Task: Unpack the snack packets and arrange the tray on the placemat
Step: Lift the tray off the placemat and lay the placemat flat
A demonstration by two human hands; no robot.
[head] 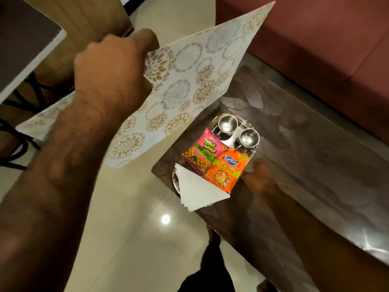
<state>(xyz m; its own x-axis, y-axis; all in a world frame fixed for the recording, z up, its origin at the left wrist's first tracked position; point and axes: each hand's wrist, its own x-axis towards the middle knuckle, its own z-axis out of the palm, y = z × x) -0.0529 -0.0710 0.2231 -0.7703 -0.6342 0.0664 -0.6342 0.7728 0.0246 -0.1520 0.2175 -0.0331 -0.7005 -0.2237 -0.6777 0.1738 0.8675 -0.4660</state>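
Aloft, left hand (113, 66) fingers grip placemat (189, 81); right hand (263, 178) blurred beside tray (175, 180), fingers unclear.

The left hand (113, 66) gripped the patterned placemat (189, 81) in the air; the blurred right hand (263, 178) was by the tray (174, 179) on the tabletop (294, 133).

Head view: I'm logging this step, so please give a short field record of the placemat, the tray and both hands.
placemat: held in the air, off the table, gripped at one edge by the left hand
tray: on the table, not on the placemat
on tray: pink packet and orange packet, both look unopened; two steel cups; folded white napkins
right hand: blurred, beside the tray; grip unclear
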